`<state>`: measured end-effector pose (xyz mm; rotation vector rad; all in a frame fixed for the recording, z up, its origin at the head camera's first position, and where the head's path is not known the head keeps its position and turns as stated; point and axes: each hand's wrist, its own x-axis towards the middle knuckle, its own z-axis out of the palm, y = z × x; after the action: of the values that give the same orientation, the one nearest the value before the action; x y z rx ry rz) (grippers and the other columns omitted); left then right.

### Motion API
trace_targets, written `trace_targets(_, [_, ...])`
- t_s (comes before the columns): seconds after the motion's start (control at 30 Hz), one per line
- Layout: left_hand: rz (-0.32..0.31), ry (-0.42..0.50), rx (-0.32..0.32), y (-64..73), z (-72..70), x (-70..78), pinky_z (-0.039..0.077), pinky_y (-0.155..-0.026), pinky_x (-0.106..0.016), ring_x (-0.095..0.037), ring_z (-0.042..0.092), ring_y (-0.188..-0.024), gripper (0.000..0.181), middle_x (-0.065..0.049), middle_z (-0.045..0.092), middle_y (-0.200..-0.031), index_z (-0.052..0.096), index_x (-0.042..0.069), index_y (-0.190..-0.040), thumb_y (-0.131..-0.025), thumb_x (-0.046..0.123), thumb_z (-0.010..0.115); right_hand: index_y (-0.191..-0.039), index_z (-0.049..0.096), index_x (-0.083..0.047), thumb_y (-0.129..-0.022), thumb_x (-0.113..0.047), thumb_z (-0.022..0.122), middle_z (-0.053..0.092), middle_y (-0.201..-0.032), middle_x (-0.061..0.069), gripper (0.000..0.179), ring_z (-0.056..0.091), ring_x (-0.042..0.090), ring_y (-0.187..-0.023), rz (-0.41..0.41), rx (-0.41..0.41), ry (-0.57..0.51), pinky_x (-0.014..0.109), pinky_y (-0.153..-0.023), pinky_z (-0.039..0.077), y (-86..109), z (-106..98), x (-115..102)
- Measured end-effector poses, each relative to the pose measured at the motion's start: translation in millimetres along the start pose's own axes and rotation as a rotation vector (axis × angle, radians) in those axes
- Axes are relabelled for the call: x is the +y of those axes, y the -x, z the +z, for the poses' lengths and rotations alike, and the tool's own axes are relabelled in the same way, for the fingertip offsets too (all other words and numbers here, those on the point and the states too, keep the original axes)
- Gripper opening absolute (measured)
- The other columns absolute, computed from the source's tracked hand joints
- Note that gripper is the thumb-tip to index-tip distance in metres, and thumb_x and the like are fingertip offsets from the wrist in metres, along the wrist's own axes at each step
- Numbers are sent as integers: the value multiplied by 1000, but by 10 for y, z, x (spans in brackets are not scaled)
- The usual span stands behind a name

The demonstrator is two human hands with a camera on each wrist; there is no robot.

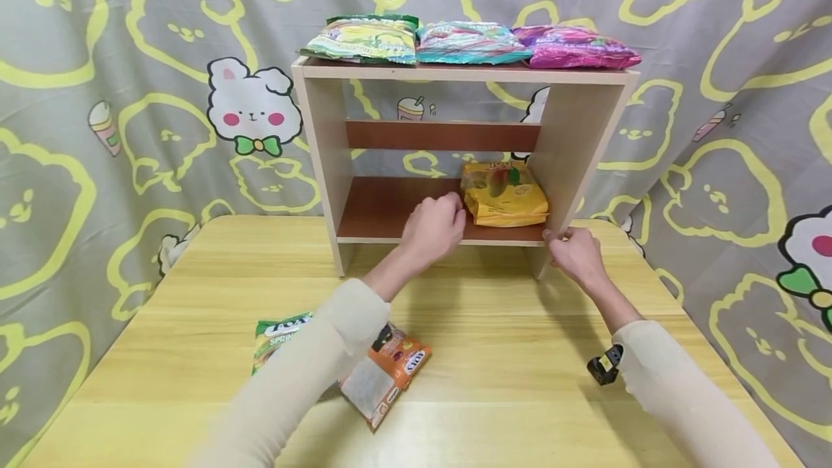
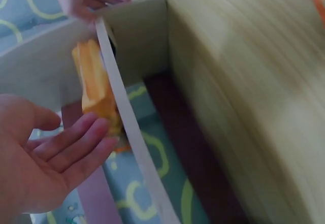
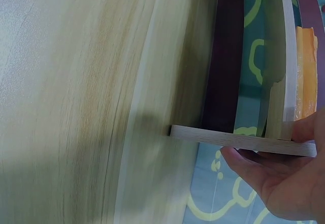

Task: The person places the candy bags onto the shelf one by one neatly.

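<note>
A yellow candy bag [image 1: 507, 201] with a mango picture sits on the right end of the shelf unit's [image 1: 396, 208] lower board. My left hand [image 1: 434, 226] is at the bag's left side, fingers nearly straight. In the left wrist view, the fingertips of that hand [image 2: 66, 158] overlap the lower end of the yellow bag [image 2: 96, 82]. At the right side panel [image 1: 585, 143], my right hand [image 1: 578, 255] grips the front edge. The right wrist view has this hand [image 3: 289, 183] with its thumb and fingers on opposite faces of the panel [image 3: 238, 139].
Three candy bags, green-yellow [image 1: 364, 40], turquoise [image 1: 471, 43] and magenta [image 1: 578, 48], lie on the unit's top. On the wooden table [image 1: 487, 396], a green bag [image 1: 269, 338] and an orange bag [image 1: 390, 367] lie partly under my left forearm. A patterned curtain [image 1: 162, 92] hangs behind.
</note>
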<state>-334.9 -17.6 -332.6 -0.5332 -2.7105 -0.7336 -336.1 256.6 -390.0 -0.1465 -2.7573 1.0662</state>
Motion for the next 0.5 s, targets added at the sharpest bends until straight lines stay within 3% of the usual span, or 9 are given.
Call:
trace_targets(0.17, [11, -66, -104, 120, -203, -249, 55, -63, -35, -20, 62, -67, 22, -1, 63, -72, 65, 11, -87, -102, 19, 50, -108, 72, 3, -102, -40, 49, 73, -67, 9, 49, 74, 34, -74, 2, -3, -1, 30, -54, 45, -9, 0, -12])
trace_targets(0.33, [-12, -96, -220, 253, -373, -515, 48, -63, -32, -17, 50, -61, 29, 0, 49, -62, 59, 10, -73, -101, 16, 53, -105, 71, 3, -102, -41, 49, 73, -68, 10, 49, 73, 36, -76, 4, -3, 1, 30, -54, 46, -12, -6, -22])
trace_targets(0.5, [-32, -113, -251, 440, -476, -821, 36, -56, -28, -14, 36, -54, 38, 4, 35, -55, 45, 15, -62, -98, 13, 53, -103, 72, 3, -102, -40, 49, 74, -74, 16, 49, 72, 30, -70, 3, -6, 3, 30, -54, 45, -2, -7, -15])
